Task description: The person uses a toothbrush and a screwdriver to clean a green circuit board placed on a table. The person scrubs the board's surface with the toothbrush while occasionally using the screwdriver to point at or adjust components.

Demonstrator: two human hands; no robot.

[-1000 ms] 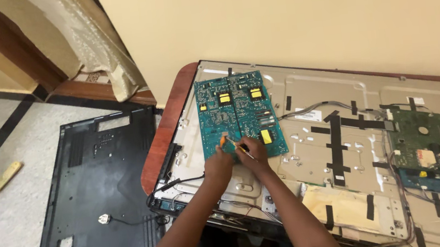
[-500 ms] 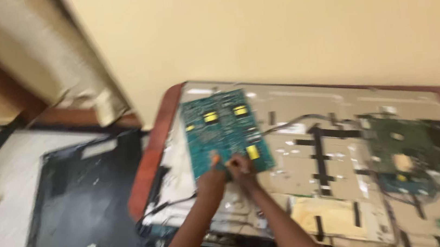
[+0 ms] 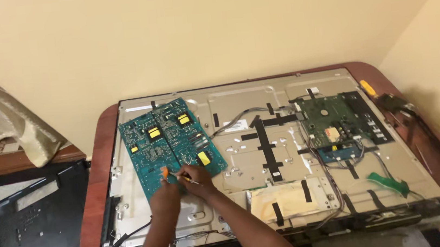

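The view has steadied and swung right since the blurred earlier frame, so the whole panel (image 3: 246, 164) on the worktop (image 3: 94, 175) now shows; both hands have stayed at the near edge of the teal board (image 3: 170, 142). The left hand (image 3: 165, 195) pinches an orange tool (image 3: 164, 172) against the board. The right hand (image 3: 195, 176) pinches a thin stick (image 3: 185, 178) beside it. Right of them lie black tape strips (image 3: 267, 146), a green board (image 3: 339, 119) and a beige pouch (image 3: 285, 198). A black cover (image 3: 24, 231) lies on the floor at left.
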